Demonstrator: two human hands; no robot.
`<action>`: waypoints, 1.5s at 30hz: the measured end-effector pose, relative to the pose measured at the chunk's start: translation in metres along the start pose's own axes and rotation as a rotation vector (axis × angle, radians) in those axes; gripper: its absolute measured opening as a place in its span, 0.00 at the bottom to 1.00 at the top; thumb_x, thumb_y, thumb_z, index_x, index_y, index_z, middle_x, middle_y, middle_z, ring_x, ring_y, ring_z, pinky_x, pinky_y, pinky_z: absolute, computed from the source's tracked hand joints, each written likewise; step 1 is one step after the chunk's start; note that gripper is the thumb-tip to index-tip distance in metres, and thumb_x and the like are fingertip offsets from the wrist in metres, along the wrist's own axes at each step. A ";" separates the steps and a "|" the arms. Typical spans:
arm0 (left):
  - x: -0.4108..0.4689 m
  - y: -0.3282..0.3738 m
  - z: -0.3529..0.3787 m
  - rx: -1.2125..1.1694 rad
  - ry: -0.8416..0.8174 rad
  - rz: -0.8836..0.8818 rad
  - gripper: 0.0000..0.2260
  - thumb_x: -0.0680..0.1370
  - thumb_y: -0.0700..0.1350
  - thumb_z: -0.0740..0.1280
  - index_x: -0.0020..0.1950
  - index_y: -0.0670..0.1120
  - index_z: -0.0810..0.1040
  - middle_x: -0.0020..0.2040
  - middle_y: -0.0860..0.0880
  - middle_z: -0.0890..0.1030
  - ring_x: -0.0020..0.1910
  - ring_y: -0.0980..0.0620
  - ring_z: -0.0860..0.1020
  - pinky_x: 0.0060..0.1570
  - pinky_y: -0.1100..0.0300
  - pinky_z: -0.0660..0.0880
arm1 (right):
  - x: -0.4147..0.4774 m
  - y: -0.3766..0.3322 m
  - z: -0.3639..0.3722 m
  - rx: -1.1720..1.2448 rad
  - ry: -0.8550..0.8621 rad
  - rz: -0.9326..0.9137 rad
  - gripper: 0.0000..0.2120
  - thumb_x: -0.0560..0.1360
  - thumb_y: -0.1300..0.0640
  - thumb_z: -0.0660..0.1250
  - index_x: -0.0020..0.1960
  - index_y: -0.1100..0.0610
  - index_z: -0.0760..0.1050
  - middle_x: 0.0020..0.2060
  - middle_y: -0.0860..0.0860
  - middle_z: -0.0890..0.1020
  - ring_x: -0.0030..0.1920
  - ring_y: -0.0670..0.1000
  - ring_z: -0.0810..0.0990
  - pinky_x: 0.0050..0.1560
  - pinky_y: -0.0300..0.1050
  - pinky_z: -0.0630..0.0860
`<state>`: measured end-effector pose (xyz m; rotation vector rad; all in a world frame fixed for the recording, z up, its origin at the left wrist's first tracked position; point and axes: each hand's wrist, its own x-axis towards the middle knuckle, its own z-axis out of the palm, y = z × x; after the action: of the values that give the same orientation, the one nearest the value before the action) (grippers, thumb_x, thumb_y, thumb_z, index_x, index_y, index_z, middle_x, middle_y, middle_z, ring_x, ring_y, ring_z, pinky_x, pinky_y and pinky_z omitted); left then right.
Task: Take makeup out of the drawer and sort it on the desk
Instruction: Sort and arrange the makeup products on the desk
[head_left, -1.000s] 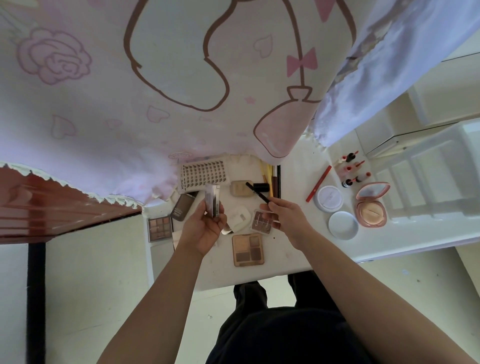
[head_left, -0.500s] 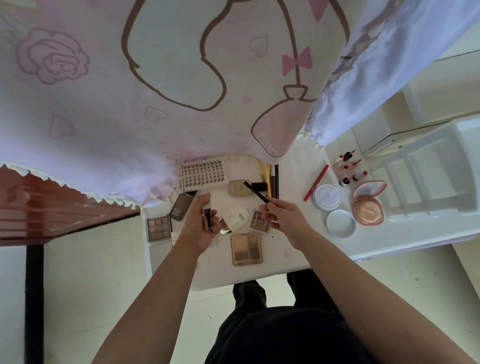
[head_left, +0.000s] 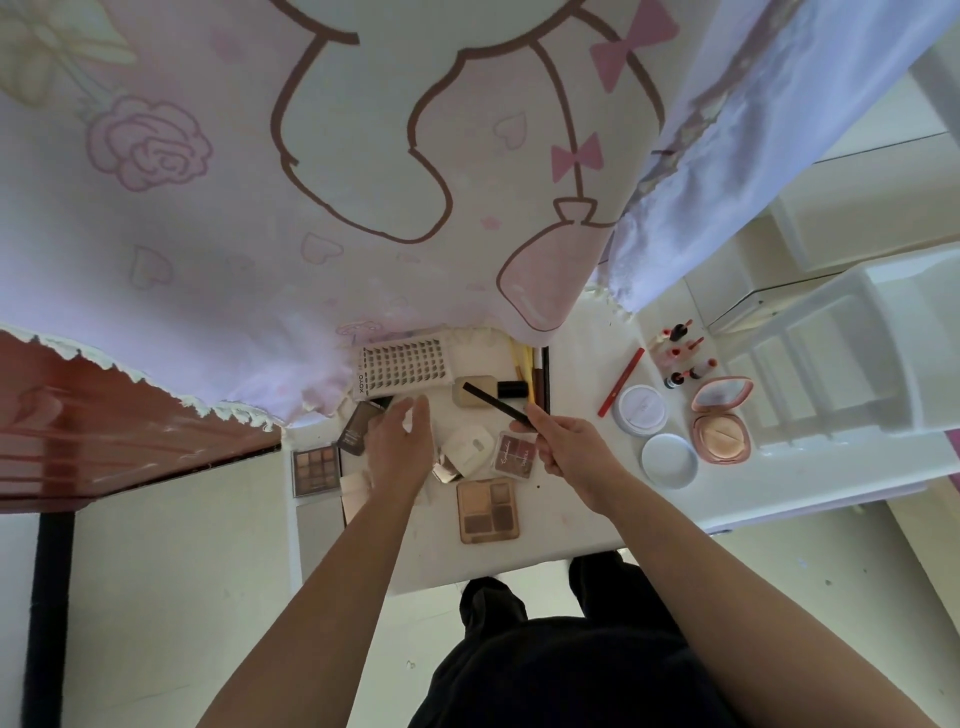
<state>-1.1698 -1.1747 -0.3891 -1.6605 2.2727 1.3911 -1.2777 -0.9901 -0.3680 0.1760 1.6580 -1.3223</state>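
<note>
The open white drawer (head_left: 563, 525) holds a lash tray (head_left: 402, 371), a beige bottle (head_left: 472, 392), a white compact (head_left: 467, 447), a reddish palette (head_left: 515, 454), a brown eyeshadow palette (head_left: 487, 509) and a dark tube (head_left: 358, 428). My left hand (head_left: 400, 449) hovers over the drawer's left part with fingers stretched out and nothing in it. A small silvery case (head_left: 447, 472) lies just beside its palm. My right hand (head_left: 566, 449) grips a thin black pencil (head_left: 493, 405) that points up and to the left.
On the white desk (head_left: 779, 467) to the right lie a red pencil (head_left: 621, 382), small lip bottles (head_left: 680, 353), a round white compact (head_left: 640, 408), its lid (head_left: 669, 460) and an open pink compact (head_left: 719, 426). A pink printed cloth (head_left: 311, 208) overhangs the drawer's back. Another palette (head_left: 315, 470) sits far left.
My left hand lowered the silvery case into the drawer, let it go and opened its fingers. My right hand kept hold of the black pencil, almost still.
</note>
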 end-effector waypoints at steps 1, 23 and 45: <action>-0.011 0.017 -0.005 -0.156 -0.018 0.009 0.21 0.80 0.63 0.57 0.48 0.47 0.78 0.47 0.48 0.80 0.48 0.50 0.77 0.48 0.54 0.74 | -0.003 -0.004 0.002 -0.002 -0.006 -0.016 0.20 0.80 0.41 0.63 0.52 0.55 0.86 0.27 0.46 0.67 0.32 0.47 0.64 0.37 0.40 0.66; -0.084 0.115 -0.047 -1.216 -0.296 -0.095 0.04 0.76 0.40 0.71 0.48 0.40 0.82 0.39 0.46 0.82 0.34 0.56 0.79 0.33 0.67 0.78 | -0.087 -0.050 0.013 -0.203 0.260 -0.792 0.13 0.84 0.52 0.57 0.64 0.39 0.74 0.34 0.38 0.77 0.37 0.41 0.75 0.45 0.33 0.73; -0.111 0.139 -0.052 -1.174 -0.370 0.061 0.09 0.73 0.42 0.70 0.51 0.39 0.81 0.40 0.46 0.83 0.35 0.56 0.78 0.36 0.66 0.78 | -0.118 -0.087 -0.013 -0.046 -0.065 -0.357 0.19 0.81 0.55 0.57 0.31 0.53 0.69 0.27 0.49 0.65 0.28 0.48 0.60 0.33 0.42 0.58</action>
<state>-1.2030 -1.1165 -0.2162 -1.1897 1.2858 3.0285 -1.2783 -0.9635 -0.2234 -0.1980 1.7153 -1.5326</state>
